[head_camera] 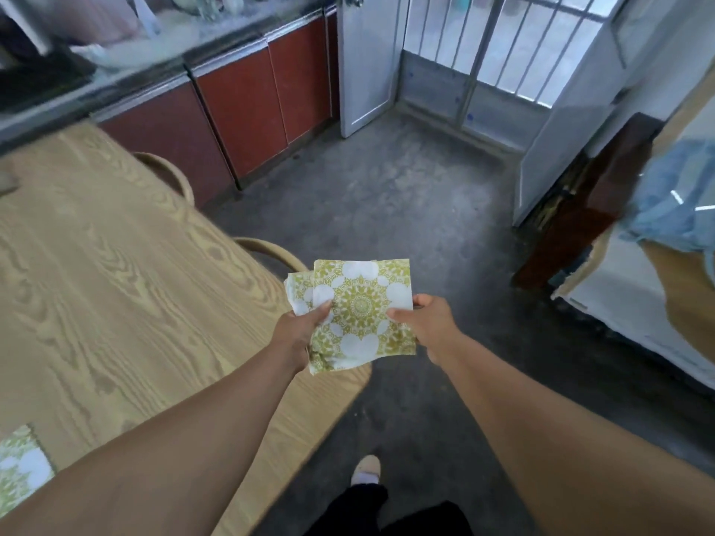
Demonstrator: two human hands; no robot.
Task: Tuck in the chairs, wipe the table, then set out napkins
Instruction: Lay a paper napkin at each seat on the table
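I hold a small stack of green-and-white patterned napkins (pixel 358 307) in front of me, over the table's right corner. My left hand (pixel 300 328) grips the stack's left edge and my right hand (pixel 423 323) pinches the top napkin's right edge. One more napkin (pixel 21 464) lies flat on the light wooden table (pixel 116 272) at the bottom left. Two curved wooden chair backs (pixel 170 172) (pixel 271 251) sit tight against the table's right side.
Red cabinets (pixel 240 110) under a cluttered counter run behind the table. Grey concrete floor (pixel 406 195) lies to the right, leading to a white door (pixel 367 59) and barred windows. A dark wooden piece and a surface with blue cloth (pixel 673 206) stand at the far right.
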